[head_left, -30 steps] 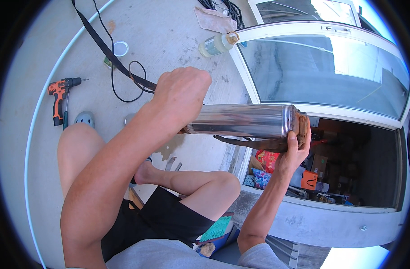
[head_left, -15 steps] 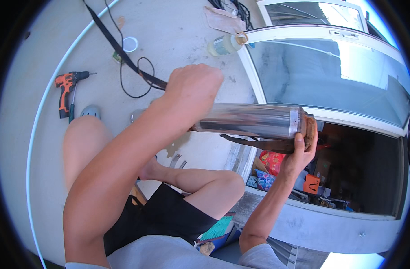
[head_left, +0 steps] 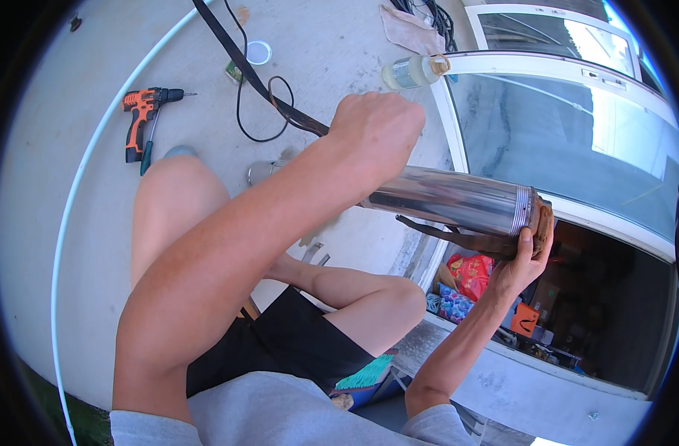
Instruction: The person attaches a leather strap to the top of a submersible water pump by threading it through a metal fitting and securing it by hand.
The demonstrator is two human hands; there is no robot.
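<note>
My left hand (head_left: 380,134) is a closed fist above a long shiny metal cylinder (head_left: 447,199). What its fingers hold is hidden from view. A flat black strip (head_left: 269,93) runs from the far floor to its wrist side. My right hand (head_left: 529,256) grips the cylinder's right end, thumb in front, where a threaded band meets a rusty brown end piece (head_left: 541,215). A second dark strip (head_left: 458,236) hangs under the cylinder from that end. My left forearm hides the cylinder's middle; a metal round end (head_left: 259,172) shows to the left of the arm.
On the floor at left lie an orange-black drill (head_left: 137,119) and a green-handled screwdriver (head_left: 149,152). A pale hose (head_left: 83,178) curves past them. A bottle (head_left: 414,72) lies beside the white-framed glass panel (head_left: 547,126). Bags (head_left: 469,275) fill an opening at right.
The whole view has shifted, so the scene sits farther right. The cylinder's right end tilts lower in the picture, and its threads now show. Both hands keep their places on or over it.
</note>
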